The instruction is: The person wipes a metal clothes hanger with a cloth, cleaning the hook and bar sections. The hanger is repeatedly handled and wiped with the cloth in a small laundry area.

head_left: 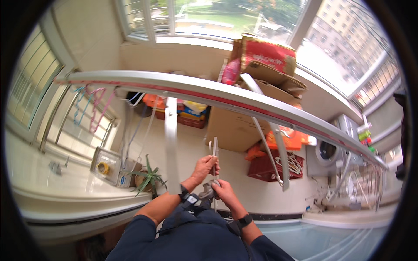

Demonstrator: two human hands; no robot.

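My left hand [204, 168] is closed around a thin, pale metal strip or rod [215, 148], upright in the picture before my chest. Lower down, my right hand [225, 192] grips the same piece, together with a grey cloth or glove [207, 191] bunched beside it. The strip's upper end sticks out above my left hand, and a small hooked part shows there. Its lower end reaches towards my waist. Above both hands, a long metal drying-rack beam [202, 89] crosses the view, with a flat metal arm [171, 140] hanging left of my hands.
Another rack arm [280, 156] hangs at the right. Behind stand a large cardboard box [228, 129] and a dark red crate [261, 171] holding hangers. A washing machine [321, 160] is at the far right. A potted plant [148, 177] and a sink [106, 156] are at the left.
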